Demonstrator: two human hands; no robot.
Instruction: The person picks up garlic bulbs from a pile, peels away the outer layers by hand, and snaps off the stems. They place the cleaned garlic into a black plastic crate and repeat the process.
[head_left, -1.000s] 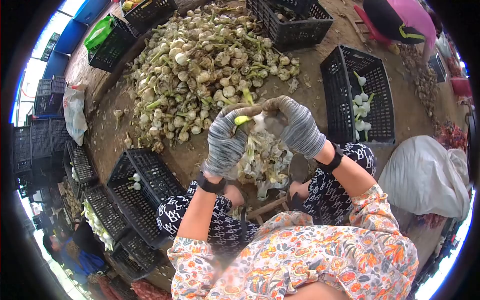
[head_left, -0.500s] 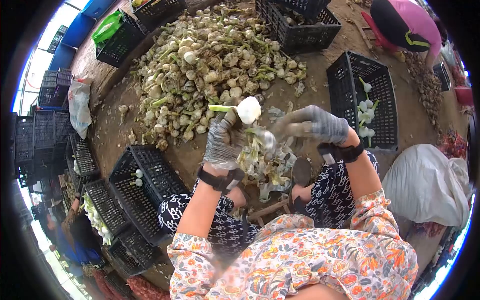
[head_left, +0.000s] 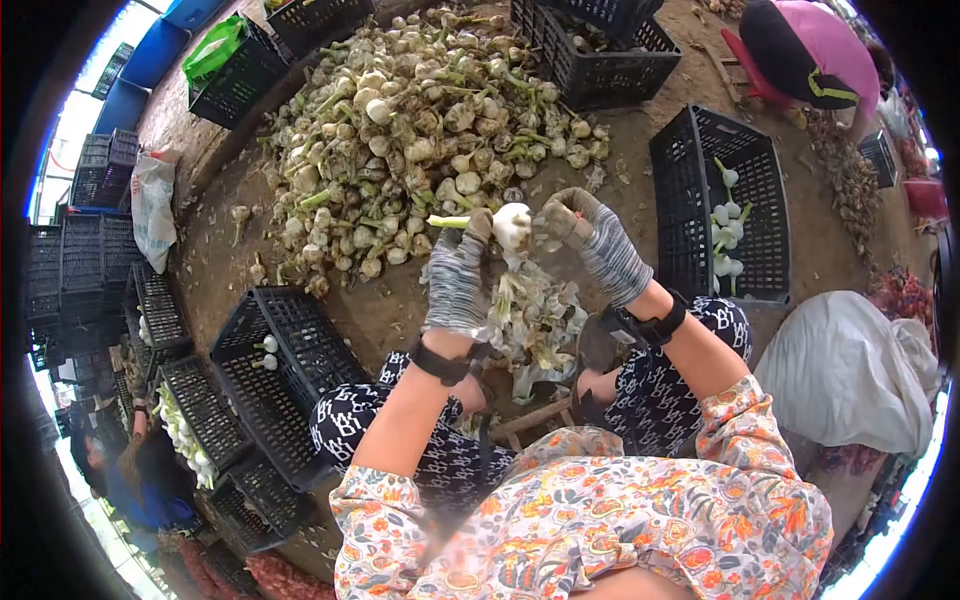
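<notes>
My gloved left hand [head_left: 458, 275] is closed round the green stem of a peeled white garlic bulb [head_left: 512, 227], the bulb end facing right. My gloved right hand [head_left: 590, 240] is beside the bulb's right side, fingers pinched together. A speck of red shows between those fingers, but what they hold is too small to make out. Below both hands lies a heap of stripped garlic skins [head_left: 535, 325] on the ground. Beyond them spreads a large pile of unpeeled garlic [head_left: 410, 150] with stems.
A black crate [head_left: 725, 205] on the right contains several cleaned bulbs; another crate [head_left: 280, 385] at left has a few. More crates [head_left: 205, 410] stand farther left. A white sack [head_left: 845, 370] lies at right. Two other people [head_left: 825, 50] [head_left: 150, 470] bend at work.
My right hand has come in from the right to the garlic bulb, its fingers now pinched. The bulb has shifted slightly right and down in my left hand.
</notes>
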